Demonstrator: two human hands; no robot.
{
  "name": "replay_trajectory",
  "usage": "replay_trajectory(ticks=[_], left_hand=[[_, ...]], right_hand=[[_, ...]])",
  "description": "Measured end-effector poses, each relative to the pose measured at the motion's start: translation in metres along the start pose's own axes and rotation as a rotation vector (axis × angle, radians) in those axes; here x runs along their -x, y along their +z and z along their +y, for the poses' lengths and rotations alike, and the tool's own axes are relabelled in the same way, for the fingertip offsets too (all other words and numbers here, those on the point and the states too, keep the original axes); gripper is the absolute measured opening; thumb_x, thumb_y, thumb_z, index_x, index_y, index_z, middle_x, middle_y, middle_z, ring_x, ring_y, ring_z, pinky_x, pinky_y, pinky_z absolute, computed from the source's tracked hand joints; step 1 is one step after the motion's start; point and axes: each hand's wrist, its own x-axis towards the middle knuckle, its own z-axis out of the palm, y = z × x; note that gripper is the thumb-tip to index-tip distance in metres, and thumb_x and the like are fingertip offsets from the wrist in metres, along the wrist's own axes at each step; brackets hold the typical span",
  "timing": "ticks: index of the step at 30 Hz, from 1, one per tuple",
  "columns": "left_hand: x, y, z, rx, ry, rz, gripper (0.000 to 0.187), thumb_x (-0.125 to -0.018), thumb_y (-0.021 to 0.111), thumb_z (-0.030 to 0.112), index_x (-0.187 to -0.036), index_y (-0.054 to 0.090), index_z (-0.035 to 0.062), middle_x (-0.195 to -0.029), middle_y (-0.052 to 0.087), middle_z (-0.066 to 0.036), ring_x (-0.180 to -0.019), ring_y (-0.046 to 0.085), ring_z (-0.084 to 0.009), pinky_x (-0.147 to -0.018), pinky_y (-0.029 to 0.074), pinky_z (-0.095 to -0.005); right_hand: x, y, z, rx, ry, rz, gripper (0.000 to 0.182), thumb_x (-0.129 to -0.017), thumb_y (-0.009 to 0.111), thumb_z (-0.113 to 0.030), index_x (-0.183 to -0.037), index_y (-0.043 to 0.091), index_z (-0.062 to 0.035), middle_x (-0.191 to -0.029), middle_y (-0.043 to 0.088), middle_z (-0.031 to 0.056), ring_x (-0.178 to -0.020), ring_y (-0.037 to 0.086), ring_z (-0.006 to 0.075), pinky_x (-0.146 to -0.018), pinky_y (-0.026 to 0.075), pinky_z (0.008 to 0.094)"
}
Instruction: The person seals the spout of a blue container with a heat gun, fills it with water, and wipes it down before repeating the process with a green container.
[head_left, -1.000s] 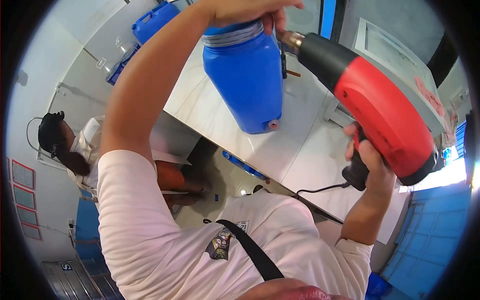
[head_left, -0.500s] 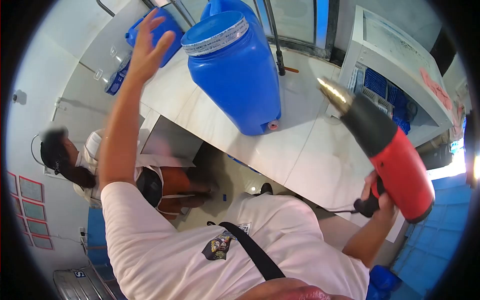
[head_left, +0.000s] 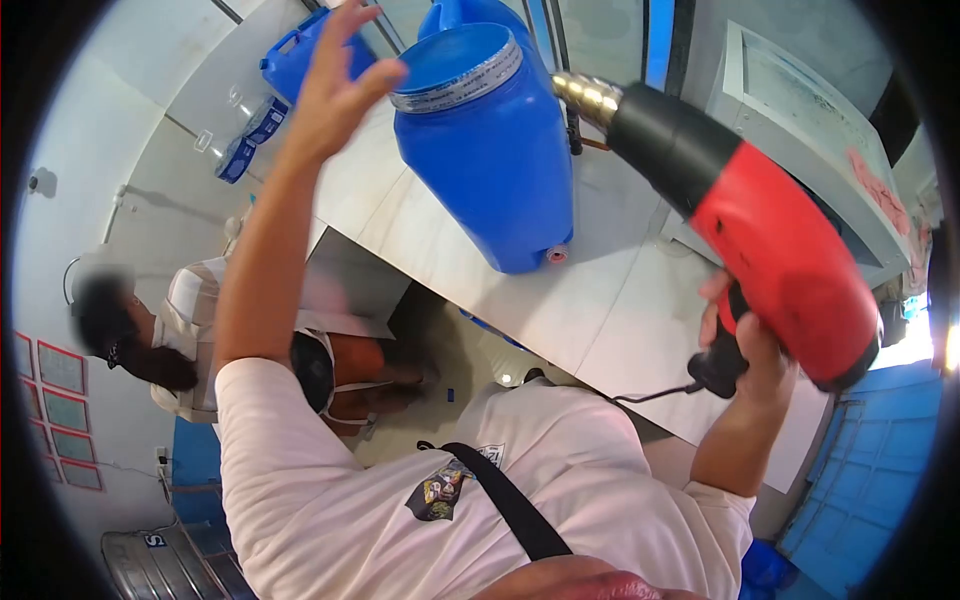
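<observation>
A red and black heat gun [head_left: 780, 240] is held by its handle in my right hand [head_left: 750, 345], its metal nozzle pointing left toward the top of a large blue jug. The blue jug [head_left: 490, 170] stands on the white tiled counter [head_left: 600, 290]. Around its wide blue lid [head_left: 458, 57] runs a clear band with printed text. Nothing is in my left hand [head_left: 340, 90], raised with fingers apart beside the lid's left edge; whether it touches the lid I cannot tell. A small spout sits low on the jug's right side.
Another blue jug [head_left: 300, 60] and two clear bottles with blue labels [head_left: 250, 140] are at the back left. A white cabinet [head_left: 800, 120] is on the right. A person [head_left: 190, 330] sits at the left, below the counter. A cord hangs from the heat gun.
The heat gun in my right hand has moved left and up, its nozzle closer to the jug's lid. My left hand has shifted right, toward the lid.
</observation>
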Motion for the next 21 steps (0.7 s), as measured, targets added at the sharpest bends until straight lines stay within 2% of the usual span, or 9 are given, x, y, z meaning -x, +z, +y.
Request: replay_trajectory(ticks=[2,4,6,8,11,14,15,18,21], left_hand=[[-0.002,0.027,0.022,-0.062,0.122,-0.100,0.124,-0.070,0.071,0.080,-0.155,0.026,0.0022,-0.148,0.042,-0.025,-0.139,0.037,-0.0411,-0.115,0.030,-0.0529],[-0.004,0.032,0.019,-0.124,0.103,-0.125,0.133,-0.064,0.074,0.083,-0.156,0.024,0.0027,-0.148,0.040,-0.024,-0.140,0.037,-0.0409,-0.116,0.029,-0.0525],[0.002,0.011,-0.017,-0.319,0.195,-0.049,0.116,-0.072,0.073,0.076,-0.159,0.028,0.0136,-0.152,0.046,-0.015,-0.145,0.038,-0.0341,-0.118,0.027,-0.0563],[0.003,-0.013,-0.049,-0.376,0.223,-0.036,0.116,-0.073,0.071,0.076,-0.159,0.026,0.0134,-0.153,0.045,-0.015,-0.146,0.037,-0.0341,-0.118,0.026,-0.0581],[0.001,-0.012,-0.042,0.055,-0.074,0.041,0.119,-0.069,0.072,0.079,-0.159,0.027,0.0140,-0.150,0.048,-0.016,-0.144,0.039,-0.0340,-0.117,0.027,-0.0564],[-0.009,0.032,0.011,0.083,0.125,-0.018,0.121,-0.068,0.073,0.079,-0.159,0.027,0.0140,-0.150,0.048,-0.016,-0.145,0.037,-0.0329,-0.117,0.027,-0.0561],[-0.004,0.036,0.020,-0.087,0.057,-0.069,0.134,-0.061,0.080,0.078,-0.156,0.024,0.0024,-0.147,0.042,-0.024,-0.140,0.037,-0.0406,-0.116,0.029,-0.0525],[-0.005,0.024,-0.012,-0.288,0.234,0.010,0.125,-0.065,0.072,0.083,-0.159,0.027,0.0137,-0.151,0.047,-0.016,-0.145,0.036,-0.0326,-0.117,0.027,-0.0560],[-0.002,-0.009,-0.037,-0.253,0.166,0.039,0.127,-0.063,0.071,0.086,-0.159,0.028,0.0139,-0.151,0.046,-0.015,-0.144,0.038,-0.0326,-0.117,0.028,-0.0564]], right_hand=[[-0.017,0.009,-0.002,-0.017,0.025,-0.049,0.051,-0.094,0.065,-0.044,-0.110,0.063,0.0048,-0.083,0.066,0.0085,-0.061,0.059,0.0157,-0.058,0.044,0.0293],[-0.024,0.013,-0.004,0.026,0.057,-0.019,0.051,-0.093,0.065,-0.045,-0.108,0.064,0.0043,-0.075,0.063,0.0079,-0.061,0.058,0.0151,-0.058,0.044,0.0289],[-0.009,-0.002,0.002,0.022,0.054,-0.037,0.050,-0.093,0.066,-0.044,-0.108,0.064,0.0043,-0.073,0.063,0.0079,-0.060,0.058,0.0149,-0.058,0.044,0.0289],[-0.003,-0.012,0.004,0.016,0.044,-0.040,0.049,-0.092,0.066,-0.043,-0.107,0.064,0.0042,-0.072,0.062,0.0079,-0.060,0.057,0.0146,-0.058,0.043,0.0290],[-0.005,-0.005,0.001,0.022,0.059,-0.059,0.048,-0.091,0.068,-0.042,-0.106,0.065,0.0038,-0.074,0.063,0.0077,-0.061,0.057,0.0143,-0.059,0.044,0.0288],[-0.031,0.017,-0.003,0.006,0.068,-0.032,0.050,-0.091,0.070,-0.043,-0.107,0.065,0.0045,-0.075,0.063,0.0082,-0.061,0.058,0.0143,-0.059,0.045,0.0291],[-0.036,0.023,-0.005,0.006,0.074,0.009,0.052,-0.091,0.070,-0.043,-0.108,0.064,0.0052,-0.077,0.063,0.0085,-0.060,0.058,0.0146,-0.059,0.045,0.0291],[-0.024,0.004,0.001,0.017,0.066,0.026,0.054,-0.091,0.070,-0.043,-0.111,0.063,0.0067,-0.082,0.065,0.0101,-0.059,0.058,0.0153,-0.059,0.045,0.0288],[-0.010,-0.011,-0.003,0.004,0.040,0.029,0.054,-0.092,0.069,-0.042,-0.113,0.062,0.0076,-0.090,0.066,0.0124,-0.059,0.059,0.0159,-0.058,0.045,0.0288]])
